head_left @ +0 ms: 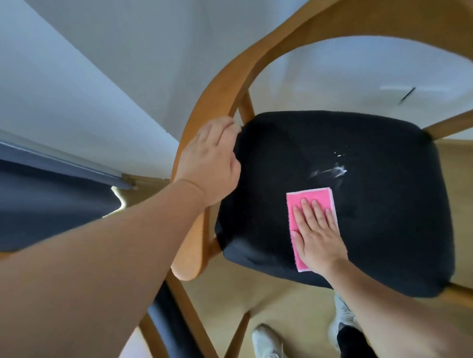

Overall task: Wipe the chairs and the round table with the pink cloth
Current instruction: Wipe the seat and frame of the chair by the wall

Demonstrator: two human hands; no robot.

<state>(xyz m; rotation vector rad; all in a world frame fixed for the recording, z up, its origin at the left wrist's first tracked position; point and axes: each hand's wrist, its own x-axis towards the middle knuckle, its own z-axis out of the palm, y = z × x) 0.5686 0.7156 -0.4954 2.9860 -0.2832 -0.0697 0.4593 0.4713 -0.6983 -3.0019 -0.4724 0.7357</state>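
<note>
right hand flat, fingers straight, pressing cloth by seat near edge | left hand curled over left rail | open seat to right

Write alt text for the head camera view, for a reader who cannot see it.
A person's right hand presses a pink cloth flat on a chair's black seat cushion, just short of a white smear. The left hand grips the chair's curved wooden frame; white shoes stand on the light wood floor below.
</note>
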